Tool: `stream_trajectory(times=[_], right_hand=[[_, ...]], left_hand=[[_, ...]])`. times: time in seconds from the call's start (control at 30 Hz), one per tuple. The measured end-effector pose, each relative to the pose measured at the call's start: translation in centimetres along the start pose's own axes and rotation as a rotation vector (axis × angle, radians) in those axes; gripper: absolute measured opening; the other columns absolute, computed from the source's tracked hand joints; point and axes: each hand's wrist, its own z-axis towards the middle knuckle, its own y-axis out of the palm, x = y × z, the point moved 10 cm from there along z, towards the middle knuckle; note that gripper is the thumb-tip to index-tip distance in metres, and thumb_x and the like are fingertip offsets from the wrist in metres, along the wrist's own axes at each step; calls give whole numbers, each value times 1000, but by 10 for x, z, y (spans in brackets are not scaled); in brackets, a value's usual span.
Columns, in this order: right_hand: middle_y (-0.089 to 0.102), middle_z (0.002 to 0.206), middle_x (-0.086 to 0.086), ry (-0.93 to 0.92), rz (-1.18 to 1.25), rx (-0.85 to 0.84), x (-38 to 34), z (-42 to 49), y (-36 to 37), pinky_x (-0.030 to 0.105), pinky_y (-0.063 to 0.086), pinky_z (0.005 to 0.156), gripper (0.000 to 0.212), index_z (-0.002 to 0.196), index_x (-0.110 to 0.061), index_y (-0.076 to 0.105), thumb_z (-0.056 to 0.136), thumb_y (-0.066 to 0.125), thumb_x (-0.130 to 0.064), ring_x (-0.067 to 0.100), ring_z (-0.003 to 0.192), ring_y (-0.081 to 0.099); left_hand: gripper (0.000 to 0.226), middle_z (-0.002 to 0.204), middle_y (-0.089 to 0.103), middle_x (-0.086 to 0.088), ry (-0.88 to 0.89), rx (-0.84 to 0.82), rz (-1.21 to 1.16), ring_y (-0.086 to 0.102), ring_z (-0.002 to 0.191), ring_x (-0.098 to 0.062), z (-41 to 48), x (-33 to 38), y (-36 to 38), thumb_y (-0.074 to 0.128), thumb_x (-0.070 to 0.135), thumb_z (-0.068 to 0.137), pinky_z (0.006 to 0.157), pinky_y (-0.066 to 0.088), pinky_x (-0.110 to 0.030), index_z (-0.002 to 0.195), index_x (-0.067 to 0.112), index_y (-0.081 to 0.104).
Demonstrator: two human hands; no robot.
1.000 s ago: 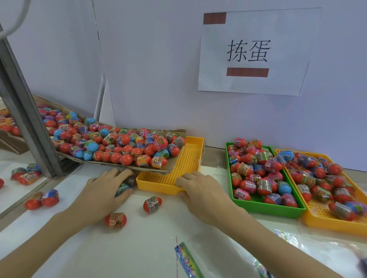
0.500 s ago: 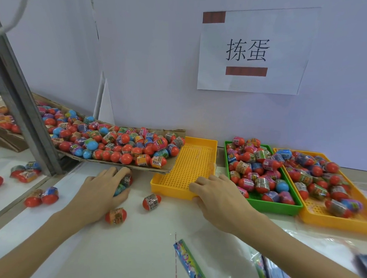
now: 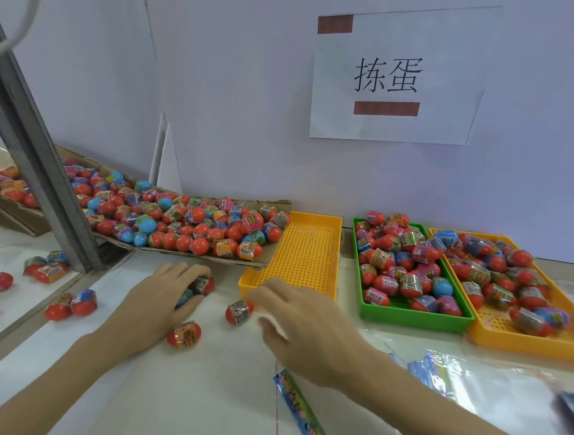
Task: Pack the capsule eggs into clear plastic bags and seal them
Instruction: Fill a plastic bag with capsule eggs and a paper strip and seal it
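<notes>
Two loose capsule eggs lie on the white table, one [image 3: 239,311] just left of my right hand and one [image 3: 184,334] beside my left wrist. My left hand [image 3: 157,305] lies over two more eggs [image 3: 201,286], fingers curled over them and thumb beneath. My right hand [image 3: 302,328] hovers with relaxed fingers in front of the empty yellow tray [image 3: 305,251], holding nothing. Clear plastic bags [image 3: 469,383] with printed tops lie at the lower right, and one printed bag edge [image 3: 300,405] lies under my right forearm.
A tilted cardboard tray [image 3: 270,266] piled with eggs overlaps the empty tray's left edge. A green tray [image 3: 406,318] and a second yellow tray [image 3: 520,347] hold several eggs each. A grey metal post [image 3: 44,174] stands at the left, with more eggs [image 3: 71,305] beyond it.
The empty yellow tray has slid right, out from under the cardboard toward the green tray. My right hand has let go of it and drawn back. My left hand stays over its eggs.
</notes>
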Motion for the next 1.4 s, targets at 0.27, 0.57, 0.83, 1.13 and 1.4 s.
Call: stream_trajectory(times=[0.27,0.57,0.83,1.13,1.4], right_hand=[[43,144,4,197,-3,-171,-7,30,69,45,44,92,90,155,-26,20,86,42,-80,28,122,47],[46,127,13,219,-82,-157,-37,51,86,42,39,78,52,139,-18,41,99,46,-52,35,109,49],[43,104,-17,288,232,6,19,-3,0,28,51,73,25,102,-36,49,93,53,-59,6,86,55],[66,101,-3,685,499,528,156,-88,-149,16,45,69,23,112,-27,60,92,69,-34,10,89,65],[63,100,-13,754,482,390,170,-87,-125,15,42,63,28,115,-34,54,91,69,-37,3,87,64]], left_hand=[[37,123,58,14,-80,20,-34,49,113,-9,-10,1,-5,58,42,98,85,53,-36,135,37,52],[39,109,67,1,-181,128,12,60,97,-18,-28,-7,-23,70,32,92,74,50,-28,130,22,65],[27,94,73,16,-193,438,-655,66,88,-3,-36,54,-52,73,19,89,73,52,-11,113,32,69],[5,77,66,12,-198,467,-1276,66,71,-11,76,222,-46,66,28,97,55,55,-30,96,33,66],[16,89,67,13,-147,598,-879,62,74,1,107,230,-45,63,35,97,60,48,-11,108,25,68]])
